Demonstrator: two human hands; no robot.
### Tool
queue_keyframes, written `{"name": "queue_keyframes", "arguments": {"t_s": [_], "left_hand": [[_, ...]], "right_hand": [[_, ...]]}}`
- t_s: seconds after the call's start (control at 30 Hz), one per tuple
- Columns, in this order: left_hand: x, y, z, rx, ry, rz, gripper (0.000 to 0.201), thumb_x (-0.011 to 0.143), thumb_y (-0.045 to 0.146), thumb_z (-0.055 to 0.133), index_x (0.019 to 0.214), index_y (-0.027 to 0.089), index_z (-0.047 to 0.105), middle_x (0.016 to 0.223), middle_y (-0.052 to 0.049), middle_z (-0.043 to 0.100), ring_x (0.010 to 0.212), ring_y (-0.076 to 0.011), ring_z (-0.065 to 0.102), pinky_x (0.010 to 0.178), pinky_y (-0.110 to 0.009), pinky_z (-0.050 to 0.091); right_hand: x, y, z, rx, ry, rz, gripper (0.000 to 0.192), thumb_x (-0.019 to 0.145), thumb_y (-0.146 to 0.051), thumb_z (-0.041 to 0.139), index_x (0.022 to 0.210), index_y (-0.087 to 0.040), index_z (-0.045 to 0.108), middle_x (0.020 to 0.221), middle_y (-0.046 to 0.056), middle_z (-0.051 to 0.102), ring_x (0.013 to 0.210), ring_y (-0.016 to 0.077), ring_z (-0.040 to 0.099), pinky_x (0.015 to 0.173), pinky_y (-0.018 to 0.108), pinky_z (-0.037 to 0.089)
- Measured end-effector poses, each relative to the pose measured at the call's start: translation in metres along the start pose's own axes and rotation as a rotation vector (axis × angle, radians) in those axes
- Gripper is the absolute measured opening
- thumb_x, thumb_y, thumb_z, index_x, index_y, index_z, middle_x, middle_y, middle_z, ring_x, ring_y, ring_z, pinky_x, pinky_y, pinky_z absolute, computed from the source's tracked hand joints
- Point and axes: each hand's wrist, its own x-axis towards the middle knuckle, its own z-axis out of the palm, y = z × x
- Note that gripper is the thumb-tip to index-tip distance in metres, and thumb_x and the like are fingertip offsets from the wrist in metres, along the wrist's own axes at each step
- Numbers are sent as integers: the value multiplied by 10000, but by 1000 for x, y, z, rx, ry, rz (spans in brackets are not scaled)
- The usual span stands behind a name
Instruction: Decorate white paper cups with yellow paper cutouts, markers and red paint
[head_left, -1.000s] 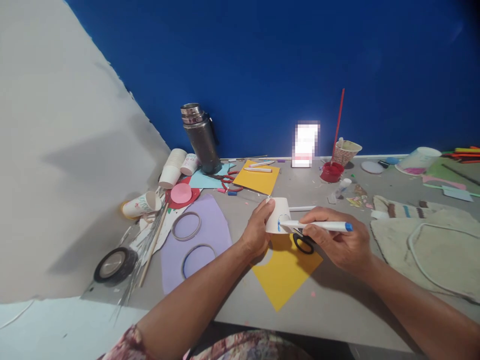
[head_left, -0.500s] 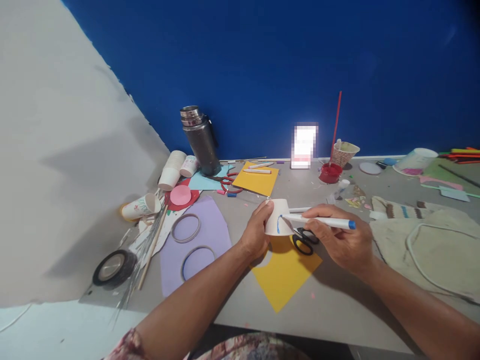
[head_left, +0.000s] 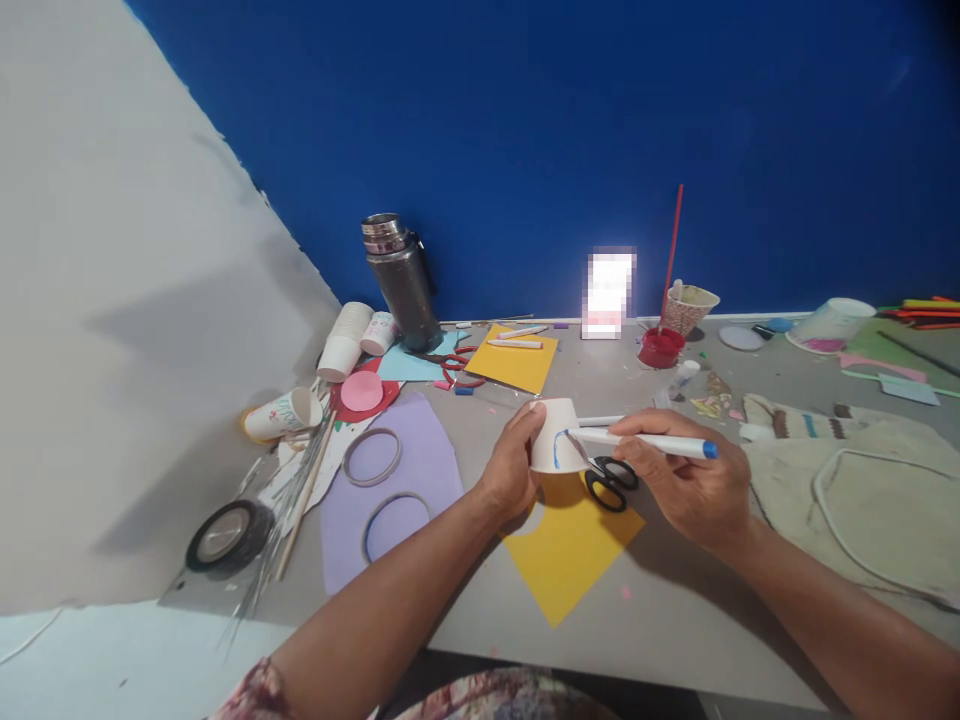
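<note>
My left hand (head_left: 514,462) grips a white paper cup (head_left: 549,418), turned with its wide rim down, by its left side. A curved blue line runs up the cup's wall and bends over to the right. Pinched in my right hand (head_left: 686,490) is a white marker pen (head_left: 649,441) with a blue end; its tip touches the cup at the end of the line. Below the cup lies a yellow paper sheet (head_left: 559,570). Black-handled scissors (head_left: 611,484) rest beside it, their blades partly hidden behind the cup.
On the left are a purple sheet (head_left: 435,450) with two rings, black tape (head_left: 225,535), stacked cups (head_left: 345,340) and a steel flask (head_left: 403,295). Behind stand a bright blurred screen (head_left: 609,295) and a red pot (head_left: 661,347). A cloth bag (head_left: 885,490) lies right.
The marker tip has moved slightly right across the cup, and the blue line now bends further right. My left hand holds the cup in nearly the same place.
</note>
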Motion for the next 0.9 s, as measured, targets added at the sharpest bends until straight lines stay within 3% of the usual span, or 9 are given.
{"name": "queue_keyframes", "arguments": {"t_s": [0.47, 0.9], "left_hand": [[0, 0, 0, -11, -3, -12, 471, 721, 518, 841, 1006, 164, 720, 865, -27, 683, 826, -197, 651, 698, -265, 498], [-5, 5, 6, -67, 18, -66, 435, 732, 448, 843, 1032, 161, 714, 851, -30, 689, 797, -212, 674, 778, -327, 581]], "right_hand": [[0, 0, -1, 2, -2, 26, 110, 946, -208, 635, 882, -221, 723, 734, 0, 776, 566, 135, 708, 526, 217, 504], [-2, 1, 0, 2, 12, 83, 133, 948, -230, 634, 851, -218, 725, 716, -2, 765, 557, 135, 701, 512, 212, 497]]}}
